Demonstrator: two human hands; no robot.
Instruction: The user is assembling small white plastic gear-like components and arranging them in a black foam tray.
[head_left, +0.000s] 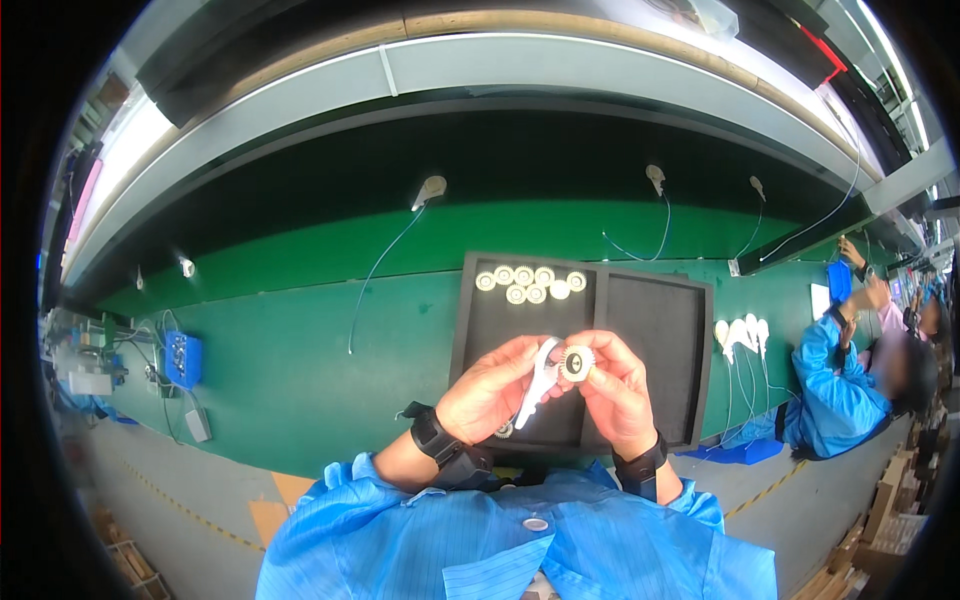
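Note:
Over the black divided tray (650, 278), my two hands are close together. My left hand (490, 392) is closed on a white plastic housing (541, 385) with a rounded head and a narrow tail, held tilted. Pinched in my right hand (620, 393) is a cream toothed wheel (577, 364) with a dark centre, its face turned up. The wheel is right beside the housing's head; whether they touch, I cannot tell. Several similar cream wheels (524, 274) lie in the tray's left compartment, toward the far side. Another wheel (504, 430) is partly hidden below my left hand.
Several white housings with cords (742, 334) lie right of the tray. At the back, white pieces with thin cords (430, 190) are spaced along the green bench (270, 350). A blue box device (183, 358) stands far left. A co-worker in blue (840, 385) sits at the right.

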